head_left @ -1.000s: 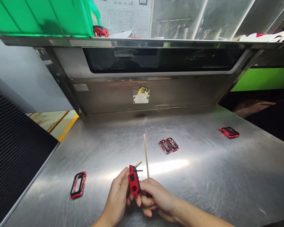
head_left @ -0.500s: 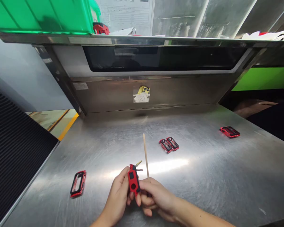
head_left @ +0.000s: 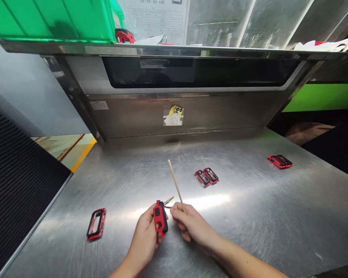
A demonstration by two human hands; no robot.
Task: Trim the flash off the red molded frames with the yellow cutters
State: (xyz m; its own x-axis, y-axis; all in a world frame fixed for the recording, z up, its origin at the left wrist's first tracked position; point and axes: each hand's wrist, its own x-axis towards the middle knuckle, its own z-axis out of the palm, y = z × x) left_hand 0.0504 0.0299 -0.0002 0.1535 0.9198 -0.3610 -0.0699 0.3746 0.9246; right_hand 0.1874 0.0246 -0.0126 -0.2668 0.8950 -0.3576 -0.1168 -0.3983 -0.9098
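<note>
My left hand is closed around a small red and black part, which stands upright with a dark square and a round hole facing up. A yellowish wire and a dark wire stick out from its upper right side. My right hand is closed on a thin wooden stick that points up and slightly left. Its thumb and forefinger are at the end of the dark wire, just right of the part; whether they pinch it is too small to tell.
On the metal table lie a red-black frame at the left, two side by side beyond my hands, and more red-black pieces at the right. Above runs a shelf with a green bin.
My right hand has moved up and away from the part, off its side. The stick now leans left. The part has shifted slightly left in my left hand, and its round hole now looks open.
</note>
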